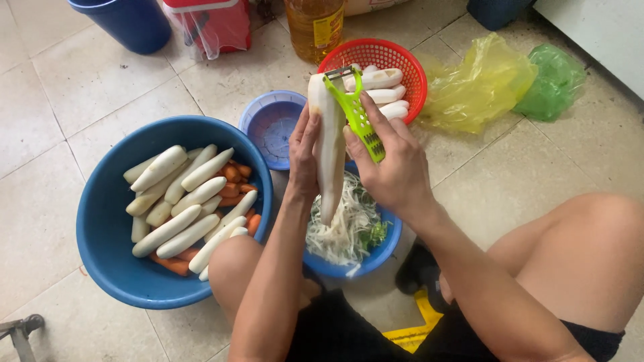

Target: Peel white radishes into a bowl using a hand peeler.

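In the middle of the frame I hold a long white radish [330,154] upright, its lower tip pointing down into the small blue bowl [376,258] of pale shavings [342,231] between my knees. My left hand [303,157] is wrapped around the radish from its left side, fingers closed on it. My right hand [392,164], just right of the radish, grips a green peeler [354,110], whose blade end sits against the top of the radish. At the left of the frame a big blue basin [100,228] holds many peeled white radishes [181,208] lying over orange carrots [235,177]. Above my hands, a red basket [409,64] carries more white radishes [384,87], and an empty lilac basket [268,124] stands beside it on the tiled floor [510,167]. Yellow and green plastic bags [483,84] lie crumpled at the upper right.
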